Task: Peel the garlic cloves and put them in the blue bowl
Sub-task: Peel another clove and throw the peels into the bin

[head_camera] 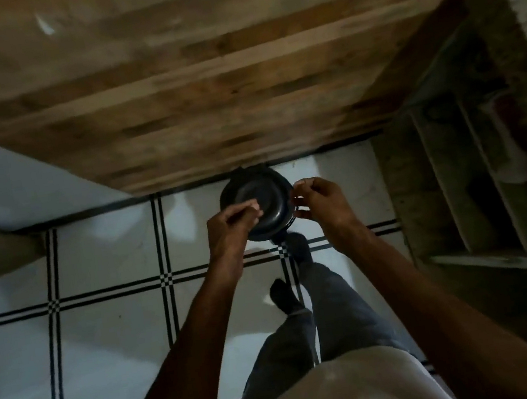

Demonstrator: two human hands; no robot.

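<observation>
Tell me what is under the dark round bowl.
The dark round bowl is held by the left hand and right hand above white floor tiles with black lines. The floor right beneath it is covered.

bowl [257,200] between both hands' fingers, left hand [228,225] left of it, right hand [321,205] right; table [203,88] beyond fingertips; floor [102,259] below

dark round object [258,205]: part-covered by both hands, kind unclear | right hand [320,206]: what its curled fingers pinch too small to tell | shelf [494,183] contents: dim, blurred | tabletop [200,71]: cut off at top edge
</observation>
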